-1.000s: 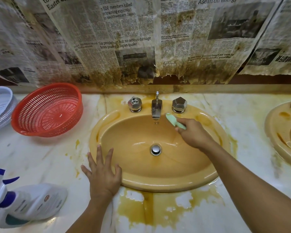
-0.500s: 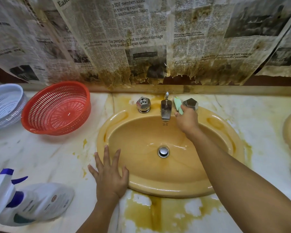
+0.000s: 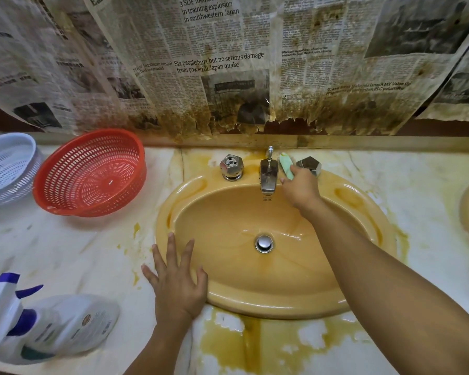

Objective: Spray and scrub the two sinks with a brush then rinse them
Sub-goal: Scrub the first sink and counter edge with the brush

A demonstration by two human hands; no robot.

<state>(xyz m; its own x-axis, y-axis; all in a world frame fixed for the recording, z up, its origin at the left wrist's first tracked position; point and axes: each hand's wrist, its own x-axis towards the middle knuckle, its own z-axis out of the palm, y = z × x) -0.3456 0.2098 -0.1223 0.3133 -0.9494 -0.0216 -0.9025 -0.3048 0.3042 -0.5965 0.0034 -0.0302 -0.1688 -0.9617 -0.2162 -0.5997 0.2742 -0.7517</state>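
head cam: stained marble surface (image 3: 79, 253), newspaper (image 3: 228, 63) on wall behind. your r hand (image 3: 301, 189) grips the brush (image 3: 285, 165), moved up from sink (image 3: 255, 301) bowl to betw tap (image 3: 268, 174) & r knob (image 3: 309, 165); l hand (image 3: 178, 288) flat, fingers spread, on rim.

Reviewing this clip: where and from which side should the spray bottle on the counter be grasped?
Likely the narrow neck of the spray bottle, below the trigger head, coming from the near side. Nozzle and trigger point away from the person, leaving the neck's back open on that side; the body looks broad for one hand.
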